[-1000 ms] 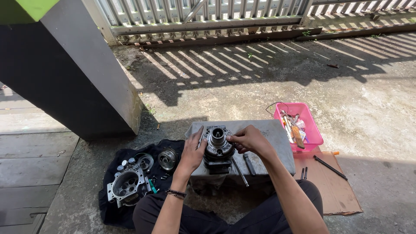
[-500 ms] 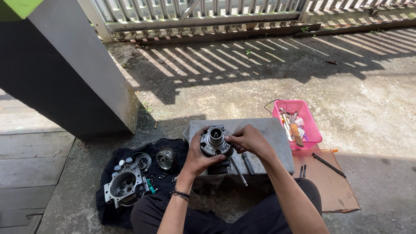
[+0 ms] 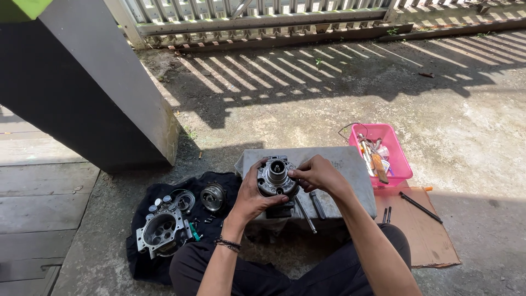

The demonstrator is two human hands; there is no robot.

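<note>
- Head view: the person sits cross-legged on the concrete before a low grey block (image 3: 350, 164).
- Left hand (image 3: 251, 196): fingers clasped around the lower left side of a round metal engine part (image 3: 275, 178), holding it just above the block's near edge.
- Right hand (image 3: 316, 174): fingertips pinched on the part's right rim, palm arched over it.
- On the block just beside the right hand lie two slim metal tools (image 3: 311, 207).
- Left of the block, a black cloth (image 3: 143, 263) carries a metal housing (image 3: 161, 232) and smaller round parts (image 3: 212, 196).
- Right of the block, a pink tray (image 3: 401, 160) holds tools; brown cardboard (image 3: 422, 230) lies near it, bearing a dark rod (image 3: 419, 206).
</note>
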